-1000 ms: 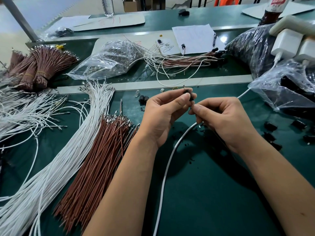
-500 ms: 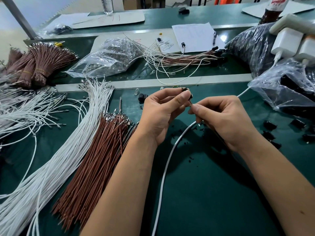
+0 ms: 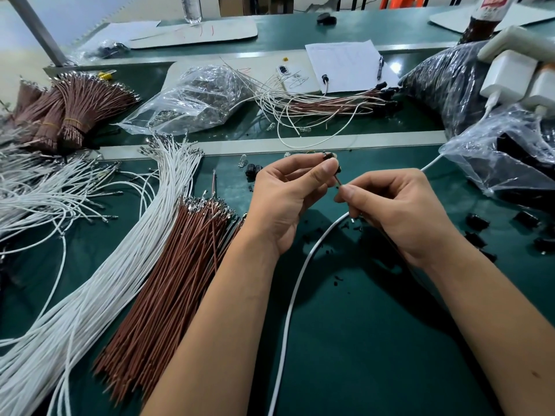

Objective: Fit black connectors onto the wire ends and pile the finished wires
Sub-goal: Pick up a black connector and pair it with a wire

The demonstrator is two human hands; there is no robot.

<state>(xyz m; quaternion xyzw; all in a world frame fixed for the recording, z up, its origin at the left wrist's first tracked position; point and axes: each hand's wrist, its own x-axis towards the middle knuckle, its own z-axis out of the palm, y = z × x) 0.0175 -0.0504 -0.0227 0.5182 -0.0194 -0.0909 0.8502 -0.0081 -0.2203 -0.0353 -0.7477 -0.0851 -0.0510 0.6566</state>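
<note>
The left hand (image 3: 288,202) is pinching a small black plastic connector (image 3: 330,159) between thumb and forefinger, its other fingers curling loosely beneath. The right hand (image 3: 402,211) is pinching the end of a thin brown wire (image 3: 338,180) between thumb and forefinger just beside the connector, the wire tip meeting the connector's lower side; whether it is already seated inside cannot be told. Both hands are hovering above the dark green bench mat (image 3: 375,340).

Two loose bundles are lying on the mat left of the forearms: a fanned bundle of white wires with metal terminals (image 3: 99,283) and, beside it, a flat bundle of brown wires with metal terminals (image 3: 177,277). Further left, scattered white wires (image 3: 45,196) are spreading out, and tied sheaves of brown wire (image 3: 69,115) are standing behind them; their count is unclear. One thick white cable (image 3: 288,319) is running between the forearms.

A pile of wires with black connectors fitted (image 3: 330,105) is lying beyond the hands, near a white paper sheet (image 3: 348,64). At least six loose black connectors (image 3: 477,223) are lying to the right.

Three plastic bags are showing: a clear bag holding small metal parts (image 3: 192,100), a dark bag full of black pieces (image 3: 444,85), and a clear bag containing black connectors (image 3: 507,157). Two white chargers (image 3: 510,76) are sitting at the right edge.
</note>
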